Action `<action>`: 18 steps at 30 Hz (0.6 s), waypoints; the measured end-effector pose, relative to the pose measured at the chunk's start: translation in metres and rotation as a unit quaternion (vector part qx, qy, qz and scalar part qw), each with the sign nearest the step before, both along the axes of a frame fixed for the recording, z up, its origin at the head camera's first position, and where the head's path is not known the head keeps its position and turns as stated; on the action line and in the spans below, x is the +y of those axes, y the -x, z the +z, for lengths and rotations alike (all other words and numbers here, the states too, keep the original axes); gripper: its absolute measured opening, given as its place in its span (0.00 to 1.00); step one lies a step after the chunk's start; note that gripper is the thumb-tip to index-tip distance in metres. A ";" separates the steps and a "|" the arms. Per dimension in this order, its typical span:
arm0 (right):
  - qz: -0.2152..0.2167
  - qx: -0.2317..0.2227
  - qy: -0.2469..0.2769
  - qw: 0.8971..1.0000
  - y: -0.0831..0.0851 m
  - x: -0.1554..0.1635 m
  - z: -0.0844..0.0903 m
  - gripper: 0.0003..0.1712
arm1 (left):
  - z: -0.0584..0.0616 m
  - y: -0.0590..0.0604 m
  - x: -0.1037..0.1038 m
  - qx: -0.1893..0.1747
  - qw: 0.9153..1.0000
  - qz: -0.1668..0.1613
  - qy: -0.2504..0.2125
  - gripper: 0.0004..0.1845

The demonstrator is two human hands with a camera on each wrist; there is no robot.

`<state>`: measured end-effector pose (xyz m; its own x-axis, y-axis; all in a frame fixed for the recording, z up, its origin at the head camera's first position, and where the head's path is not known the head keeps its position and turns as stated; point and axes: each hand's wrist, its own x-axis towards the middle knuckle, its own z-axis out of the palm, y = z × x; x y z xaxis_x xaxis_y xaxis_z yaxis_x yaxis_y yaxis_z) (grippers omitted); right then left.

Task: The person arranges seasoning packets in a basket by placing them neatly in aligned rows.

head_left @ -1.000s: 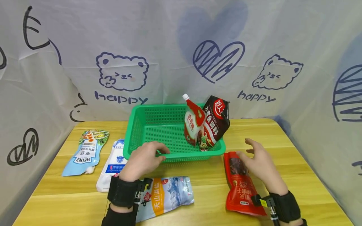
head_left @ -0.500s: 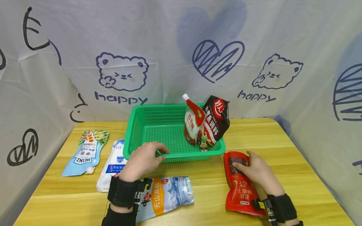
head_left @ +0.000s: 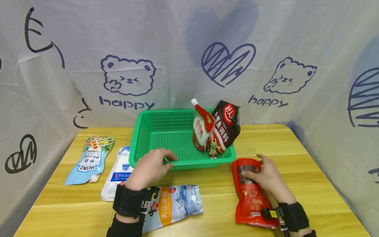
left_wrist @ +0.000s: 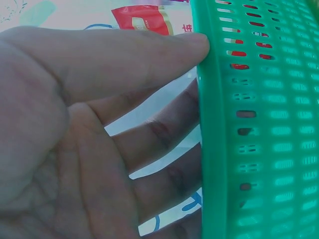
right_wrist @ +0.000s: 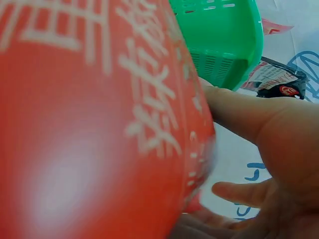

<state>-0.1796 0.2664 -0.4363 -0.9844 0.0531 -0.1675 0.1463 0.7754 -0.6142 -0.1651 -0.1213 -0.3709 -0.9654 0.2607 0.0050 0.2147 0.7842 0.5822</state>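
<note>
My left hand (head_left: 151, 166) holds the near rim of a green plastic basket (head_left: 177, 163); in the left wrist view its thumb (left_wrist: 144, 59) touches the rim and its fingers pass behind it. A red bag of dried chillies (head_left: 251, 200) lies right of the basket. My right hand (head_left: 270, 176) grips its upper part, thumb on the front and fingers at the right edge, partly hidden behind the bag. In the right wrist view the bag fills the left side. Inside the basket lean a white-and-red spouted sugar pouch (head_left: 199, 133) and a black seasoning packet (head_left: 225, 123).
A light-blue Heinz pouch (head_left: 88, 163) lies at the far left of the wooden table (head_left: 219, 210). Beside it is a white-and-blue packet (head_left: 121, 168), partly behind the left arm. An orange-and-blue salt packet (head_left: 180, 202) lies before the basket. A printed white curtain (head_left: 177, 79) stands behind.
My right hand came down onto the red bag and took hold of it. The bag's top has since shifted slightly left. My left hand and the basket have stayed still.
</note>
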 end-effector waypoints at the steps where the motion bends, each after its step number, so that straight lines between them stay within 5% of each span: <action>1: -0.006 0.009 0.008 1.000 0.000 0.000 0.000 0.62 | 0.000 0.000 0.000 0.000 1.000 0.000 0.000 0.09; 18: -0.086 0.166 0.082 0.979 -0.010 -0.005 0.017 0.52 | -0.002 0.001 0.001 0.001 1.000 0.008 0.005 0.09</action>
<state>-0.1692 0.2610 -0.4189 -0.9649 0.2219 0.1403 0.0369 0.6435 -0.7646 -0.1657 -0.1202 -0.3728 -0.9694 0.2455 0.0037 0.2031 0.7934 0.5738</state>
